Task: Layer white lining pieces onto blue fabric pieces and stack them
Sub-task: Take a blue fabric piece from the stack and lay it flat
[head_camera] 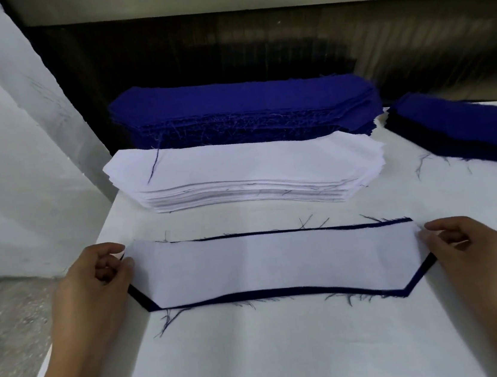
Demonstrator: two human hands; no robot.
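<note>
A white lining piece (278, 263) lies flat on a blue fabric piece (285, 293), whose dark edge shows along the near side and the far side. My left hand (95, 279) pinches the lining's left end between thumb and fingers. At the other end, my right hand (474, 251) pinches the right tip. Behind them sits a stack of white lining pieces (245, 173), and farther back a thick stack of blue fabric pieces (241, 111).
The white table (260, 349) carries loose blue threads around the piece. A second blue pile (465, 127) lies at the right edge. A white wall panel (9, 139) stands on the left, a dark panel at the back, and grey floor shows at the lower left.
</note>
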